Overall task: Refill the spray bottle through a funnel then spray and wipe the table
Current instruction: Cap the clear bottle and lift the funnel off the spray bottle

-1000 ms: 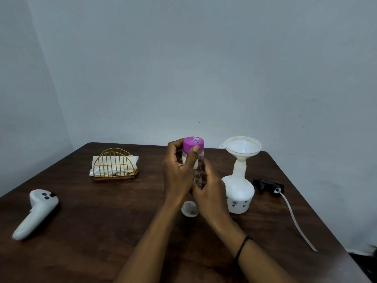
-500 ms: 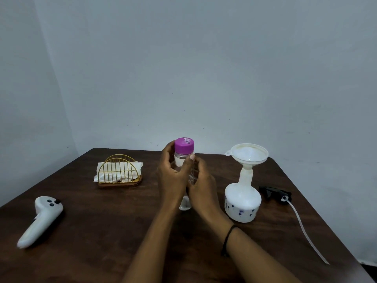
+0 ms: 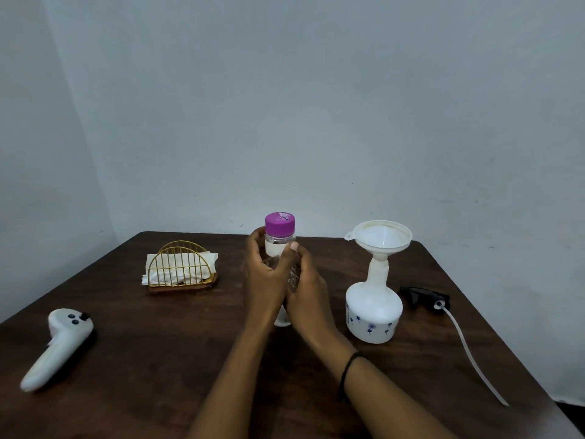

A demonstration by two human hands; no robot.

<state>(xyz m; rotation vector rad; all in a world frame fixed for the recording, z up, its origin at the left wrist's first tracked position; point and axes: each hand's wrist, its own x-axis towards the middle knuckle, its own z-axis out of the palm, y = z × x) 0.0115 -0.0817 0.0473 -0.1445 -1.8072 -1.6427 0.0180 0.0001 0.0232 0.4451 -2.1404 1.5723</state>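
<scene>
Head view: left hand [image 3: 266, 280] and right hand [image 3: 308, 296] both grip the capped clear bottle [image 3: 280, 248] upright between them, left of the funnel [image 3: 381, 237] seated in the spray bottle [image 3: 373, 308]; refilling is apparently about to begin, and uncapping comes next.

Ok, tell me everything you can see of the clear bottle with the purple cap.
The clear plastic bottle with the purple cap stands upright near the middle of the dark wooden table, its screw cap on. The left hand and the right hand wrap its body, hiding most of it; its base shows below them. The contents cannot be made out. It stands apart from the white spray bottle.
</scene>
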